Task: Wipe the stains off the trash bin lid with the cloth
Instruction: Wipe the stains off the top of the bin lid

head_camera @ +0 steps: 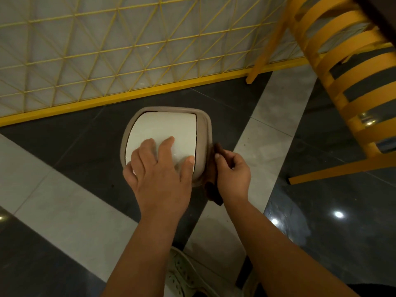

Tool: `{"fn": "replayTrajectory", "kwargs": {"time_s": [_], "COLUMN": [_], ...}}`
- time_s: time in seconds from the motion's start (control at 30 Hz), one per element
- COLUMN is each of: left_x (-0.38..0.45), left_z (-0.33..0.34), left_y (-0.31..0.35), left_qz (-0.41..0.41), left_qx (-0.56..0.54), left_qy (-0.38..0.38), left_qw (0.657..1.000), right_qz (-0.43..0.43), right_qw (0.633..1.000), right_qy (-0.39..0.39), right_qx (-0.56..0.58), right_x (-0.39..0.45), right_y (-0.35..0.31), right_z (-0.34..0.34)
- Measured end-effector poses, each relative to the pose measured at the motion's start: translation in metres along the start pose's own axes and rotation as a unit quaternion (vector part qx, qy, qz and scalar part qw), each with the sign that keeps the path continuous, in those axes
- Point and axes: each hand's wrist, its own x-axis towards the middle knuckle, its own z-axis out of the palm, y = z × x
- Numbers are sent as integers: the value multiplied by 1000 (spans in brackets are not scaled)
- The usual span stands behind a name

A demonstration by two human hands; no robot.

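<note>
A small trash bin stands on the floor, seen from above. Its white swing lid (169, 127) sits inside a beige rim (204, 133). My left hand (159, 168) lies flat on the near part of the lid, fingers spread, pressing down. My right hand (232, 170) pinches a dark brown cloth (214, 190) against the rim's right side. Part of the cloth hangs below the hand; the rest is hidden in my fingers. I cannot make out stains on the lid.
A yellow wire-grid partition (107, 50) with a yellow base runs behind the bin. A yellow slatted chair (347, 78) stands at the right. The floor is dark and light glossy tile. A white perforated shoe (182, 275) shows at the bottom.
</note>
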Motion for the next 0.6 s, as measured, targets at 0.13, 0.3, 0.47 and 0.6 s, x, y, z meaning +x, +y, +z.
{"fn": "replayTrajectory", "kwargs": {"time_s": [0.13, 0.3, 0.47, 0.6], "left_x": [8, 11, 3, 1], "left_z": [10, 10, 9, 4], "left_y": [-16, -18, -1, -3], "left_qz": [108, 95, 27, -11], "left_qx": [8, 10, 14, 57], "left_qy": [-59, -57, -41, -51], "left_qw": [992, 994, 999, 997], "right_qz": [-33, 25, -14, -20], "right_qw": [999, 997, 1000, 999], "right_qy": [-22, -3, -9, -3], "right_qx": [18, 74, 10, -25], "right_x": [-27, -63, -26, 3], "right_y": [13, 35, 20, 2], "right_z": [7, 18, 12, 17]}}
